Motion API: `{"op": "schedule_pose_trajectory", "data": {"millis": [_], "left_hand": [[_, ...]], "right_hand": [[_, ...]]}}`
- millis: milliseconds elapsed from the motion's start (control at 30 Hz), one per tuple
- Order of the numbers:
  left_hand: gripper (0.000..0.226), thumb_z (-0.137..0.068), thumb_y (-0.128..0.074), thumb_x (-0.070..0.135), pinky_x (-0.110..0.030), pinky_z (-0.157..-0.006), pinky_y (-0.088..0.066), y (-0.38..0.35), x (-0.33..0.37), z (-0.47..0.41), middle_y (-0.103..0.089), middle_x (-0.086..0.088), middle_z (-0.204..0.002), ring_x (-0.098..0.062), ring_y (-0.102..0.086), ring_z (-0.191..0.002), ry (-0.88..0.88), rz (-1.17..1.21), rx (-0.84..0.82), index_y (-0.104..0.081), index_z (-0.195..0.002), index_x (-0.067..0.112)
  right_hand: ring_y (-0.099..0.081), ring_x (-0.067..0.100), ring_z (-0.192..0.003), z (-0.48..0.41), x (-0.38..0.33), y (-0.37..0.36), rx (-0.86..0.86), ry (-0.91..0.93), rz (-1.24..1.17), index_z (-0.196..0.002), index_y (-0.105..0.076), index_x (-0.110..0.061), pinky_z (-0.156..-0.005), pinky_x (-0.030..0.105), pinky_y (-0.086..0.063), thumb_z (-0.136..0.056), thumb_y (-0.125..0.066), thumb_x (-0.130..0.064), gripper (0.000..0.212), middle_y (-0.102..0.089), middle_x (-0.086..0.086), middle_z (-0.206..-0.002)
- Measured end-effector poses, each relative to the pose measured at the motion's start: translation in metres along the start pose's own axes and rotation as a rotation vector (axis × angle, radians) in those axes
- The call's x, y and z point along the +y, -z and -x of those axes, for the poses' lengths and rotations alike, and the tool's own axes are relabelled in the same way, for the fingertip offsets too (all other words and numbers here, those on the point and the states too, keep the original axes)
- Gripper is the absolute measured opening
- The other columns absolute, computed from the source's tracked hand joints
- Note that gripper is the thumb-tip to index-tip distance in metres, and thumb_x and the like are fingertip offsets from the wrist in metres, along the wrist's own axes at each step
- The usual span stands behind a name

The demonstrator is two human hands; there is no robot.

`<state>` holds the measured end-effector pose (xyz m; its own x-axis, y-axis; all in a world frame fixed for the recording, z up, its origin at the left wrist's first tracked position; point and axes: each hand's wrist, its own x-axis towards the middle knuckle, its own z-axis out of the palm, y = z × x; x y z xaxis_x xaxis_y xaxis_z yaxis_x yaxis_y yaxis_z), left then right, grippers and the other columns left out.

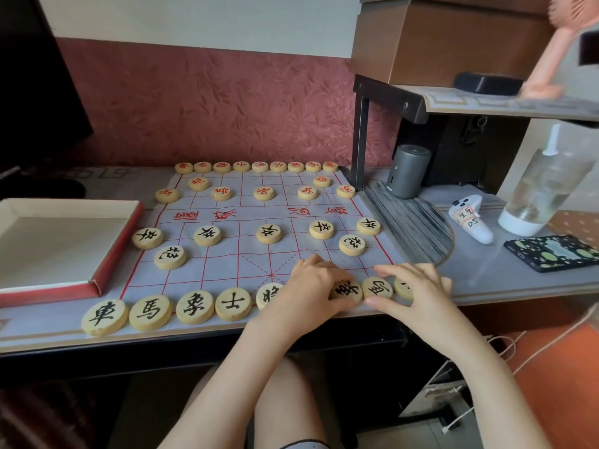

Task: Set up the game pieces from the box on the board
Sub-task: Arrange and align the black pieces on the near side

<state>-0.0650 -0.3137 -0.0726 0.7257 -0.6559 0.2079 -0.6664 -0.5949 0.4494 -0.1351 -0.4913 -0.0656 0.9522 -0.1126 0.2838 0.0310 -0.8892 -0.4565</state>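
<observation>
A cloth board (227, 264) with red grid lines lies on the desk. Round wooden pieces with red characters (259, 166) line its far edge, with more in the rows before them. Black-character pieces (194, 306) fill the near row and the rows above it. My left hand (311, 286) rests fingers-down on the near row, covering a piece and touching the one to its right (348, 290). My right hand (418, 286) lies over the row's right end, fingertips at two pieces (377, 287). The empty box (97, 273) sits left of the board.
To the right stand a grey cylinder (406, 171), a white controller (470, 220), a clear spray bottle (538, 196) and a phone (554, 252). A shelf with a brown box (453, 37) hangs over the back right. The desk's front edge is just below the near row.
</observation>
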Motion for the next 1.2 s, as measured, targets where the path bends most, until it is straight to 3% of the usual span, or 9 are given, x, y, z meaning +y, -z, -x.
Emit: {"op": "schedule_pose_trajectory", "data": {"millis": [133,233,433,600,733,900,1033,1133,1200], "left_hand": [[0.043,-0.087,-0.058,0.032,-0.028,-0.104,-0.027,0.005,-0.001,0.001,-0.056,0.008,-0.130,-0.017,-0.037,-0.117,-0.045,0.065,-0.057,-0.052,-0.129,0.024],[0.048,-0.080,-0.066,0.039,-0.029,-0.102,-0.031,0.005,0.000,0.004,-0.061,0.005,-0.120,-0.016,-0.039,-0.113,-0.032,0.077,0.050,-0.056,-0.124,0.023],[0.063,-0.064,-0.067,0.062,-0.021,-0.085,-0.027,0.001,0.001,-0.001,-0.064,0.006,-0.103,-0.013,-0.041,-0.101,0.027,-0.066,0.222,-0.064,-0.110,0.019],[0.054,-0.065,-0.067,0.062,-0.021,-0.080,-0.026,-0.004,-0.002,-0.002,-0.064,0.006,-0.094,-0.012,-0.042,-0.095,0.041,-0.086,0.229,-0.065,-0.099,0.020],[0.048,-0.072,-0.069,0.051,-0.028,-0.091,-0.034,-0.003,-0.004,0.000,-0.067,0.002,-0.100,-0.016,-0.042,-0.097,0.008,-0.011,0.202,-0.066,-0.108,0.020],[0.053,-0.080,-0.064,0.044,-0.027,-0.098,-0.031,0.002,-0.004,0.004,-0.062,0.004,-0.119,-0.016,-0.040,-0.110,-0.017,-0.022,0.128,-0.054,-0.128,0.023],[0.068,-0.069,-0.069,0.055,-0.021,-0.093,-0.027,0.002,-0.002,0.005,-0.060,0.006,-0.117,-0.013,-0.038,-0.106,-0.005,0.022,0.173,-0.054,-0.128,0.023],[0.069,-0.067,-0.066,0.060,-0.021,-0.090,-0.025,0.001,-0.004,0.003,-0.060,0.006,-0.112,-0.013,-0.037,-0.105,0.017,-0.059,0.188,-0.056,-0.125,0.023],[0.066,-0.068,-0.065,0.061,-0.021,-0.087,-0.023,0.001,-0.004,0.003,-0.061,0.006,-0.110,-0.013,-0.037,-0.104,0.024,-0.096,0.175,-0.057,-0.123,0.025]], "right_hand": [[-0.024,0.010,-0.108,0.004,0.004,0.006,-0.096,-0.038,-0.062,-0.124,-0.049,-0.044,-0.094,0.019,-0.019,-0.082,-0.068,-0.034,0.048,-0.034,-0.025,-0.105],[-0.027,0.013,-0.110,0.003,0.006,0.002,-0.097,-0.061,-0.050,-0.123,-0.050,-0.045,-0.091,0.018,-0.020,-0.084,-0.065,-0.029,0.045,-0.038,-0.017,-0.110],[-0.031,0.003,-0.109,-0.005,0.005,-0.005,0.014,0.025,0.137,-0.118,-0.056,-0.035,-0.078,0.026,-0.013,-0.076,-0.069,-0.049,0.046,-0.056,-0.019,-0.104],[-0.025,0.000,-0.106,-0.001,0.005,-0.005,0.027,0.060,0.129,-0.119,-0.053,-0.037,-0.079,0.024,-0.013,-0.074,-0.067,-0.056,0.050,-0.049,-0.024,-0.107],[-0.023,0.006,-0.104,0.004,0.005,0.001,-0.030,0.004,-0.044,-0.121,-0.047,-0.047,-0.086,0.015,-0.017,-0.081,-0.068,-0.031,0.048,-0.034,-0.026,-0.105],[-0.029,0.013,-0.106,0.001,0.007,-0.002,-0.052,-0.023,-0.041,-0.122,-0.051,-0.043,-0.086,0.017,-0.020,-0.083,-0.065,-0.023,0.046,-0.041,-0.015,-0.113],[-0.033,0.005,-0.111,-0.006,0.007,-0.004,-0.007,0.057,0.085,-0.120,-0.054,-0.036,-0.081,0.024,-0.015,-0.077,-0.069,-0.045,0.047,-0.053,-0.021,-0.108],[-0.030,0.000,-0.106,-0.007,0.009,-0.006,-0.003,0.080,0.157,-0.121,-0.052,-0.038,-0.078,0.024,-0.013,-0.062,-0.047,-0.073,0.069,-0.053,-0.021,-0.107],[-0.029,0.000,-0.110,-0.006,0.011,-0.005,-0.015,0.094,0.143,-0.124,-0.051,-0.037,-0.081,0.024,-0.014,-0.064,-0.051,-0.072,0.069,-0.051,-0.022,-0.113]]}}
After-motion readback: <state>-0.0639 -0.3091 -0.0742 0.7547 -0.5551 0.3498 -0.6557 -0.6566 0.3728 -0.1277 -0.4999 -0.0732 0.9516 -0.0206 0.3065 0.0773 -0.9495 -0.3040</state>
